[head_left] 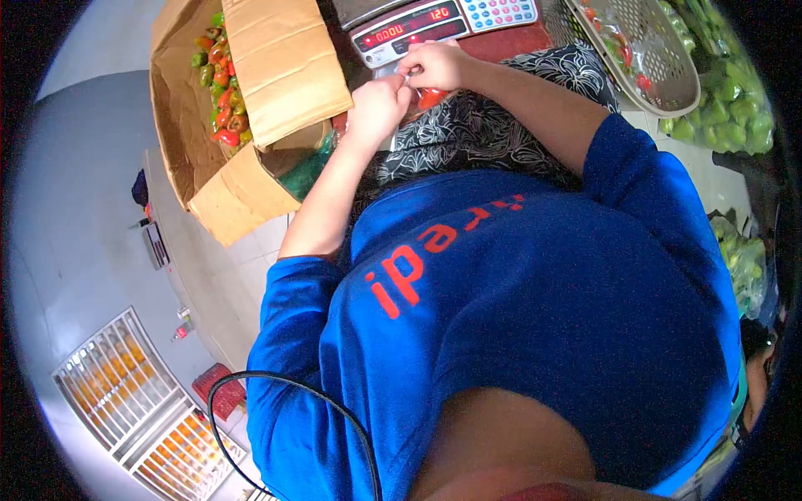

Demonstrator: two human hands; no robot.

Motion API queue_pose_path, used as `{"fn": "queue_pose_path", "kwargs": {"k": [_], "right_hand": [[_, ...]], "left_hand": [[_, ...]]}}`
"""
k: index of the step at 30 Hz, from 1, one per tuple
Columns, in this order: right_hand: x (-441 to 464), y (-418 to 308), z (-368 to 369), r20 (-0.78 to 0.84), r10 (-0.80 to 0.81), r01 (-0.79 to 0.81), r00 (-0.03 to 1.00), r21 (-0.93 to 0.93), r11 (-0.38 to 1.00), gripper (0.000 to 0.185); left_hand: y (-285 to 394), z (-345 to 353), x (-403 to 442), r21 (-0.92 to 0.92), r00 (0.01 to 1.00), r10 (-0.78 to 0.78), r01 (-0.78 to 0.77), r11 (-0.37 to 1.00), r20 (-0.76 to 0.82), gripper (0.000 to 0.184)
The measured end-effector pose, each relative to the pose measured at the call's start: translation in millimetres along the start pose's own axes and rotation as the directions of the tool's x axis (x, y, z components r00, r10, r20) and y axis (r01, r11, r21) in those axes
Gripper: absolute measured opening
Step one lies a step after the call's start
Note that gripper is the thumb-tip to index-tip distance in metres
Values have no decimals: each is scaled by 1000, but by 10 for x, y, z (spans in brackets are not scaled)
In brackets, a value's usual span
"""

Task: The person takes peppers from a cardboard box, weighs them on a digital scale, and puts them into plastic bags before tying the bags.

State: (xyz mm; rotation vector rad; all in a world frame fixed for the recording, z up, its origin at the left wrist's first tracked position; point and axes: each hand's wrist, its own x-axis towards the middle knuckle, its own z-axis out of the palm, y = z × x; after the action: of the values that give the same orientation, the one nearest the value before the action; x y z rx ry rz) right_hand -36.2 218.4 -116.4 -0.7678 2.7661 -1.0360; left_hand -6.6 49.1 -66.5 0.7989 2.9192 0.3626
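Close together in front of the digital scale [409, 35], my left hand [378, 108] and my right hand [436, 67] are closed on the gathered top of a clear plastic bag. Red peppers [431, 98] show in the bag just below my right hand. The fingertips of both hands meet at the bag's neck, over my black-and-white patterned clothing [501, 125]. Red digits glow on the scale's display. An open cardboard box [288, 71] stands to the left of my hands, with red, orange and green peppers [221, 83] inside.
At the upper right is a perforated plastic basket [668, 79] holding bagged red peppers. Bags of green vegetables [735, 108] lie beyond it. A green net [311, 171] is beside the box's lower flap. Part of another person's arm [756, 388] shows at the right edge.
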Motion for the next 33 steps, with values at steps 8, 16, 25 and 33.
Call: {"fn": "queue_pose_path", "kwargs": {"k": [8, 16, 25, 33], "right_hand": [[-10, -60, 16, 18, 10, -6, 1000, -179, 984, 25], [42, -8, 70, -42, -46, 51, 998, 113, 992, 22], [-4, -132, -37, 56, -1, 4, 998, -56, 998, 20], [-4, -165, -69, 81, 40, -30, 996, -121, 992, 19]], "left_hand": [[14, 116, -81, -136, 977, 44, -74, 988, -211, 20], [-9, 117, -86, -463, 963, -209, 109, 880, -170, 24], [-132, 317, -121, -465, 975, -138, 42, 884, -175, 22], [-36, 292, -168, -511, 971, -181, 76, 856, -158, 20]]}}
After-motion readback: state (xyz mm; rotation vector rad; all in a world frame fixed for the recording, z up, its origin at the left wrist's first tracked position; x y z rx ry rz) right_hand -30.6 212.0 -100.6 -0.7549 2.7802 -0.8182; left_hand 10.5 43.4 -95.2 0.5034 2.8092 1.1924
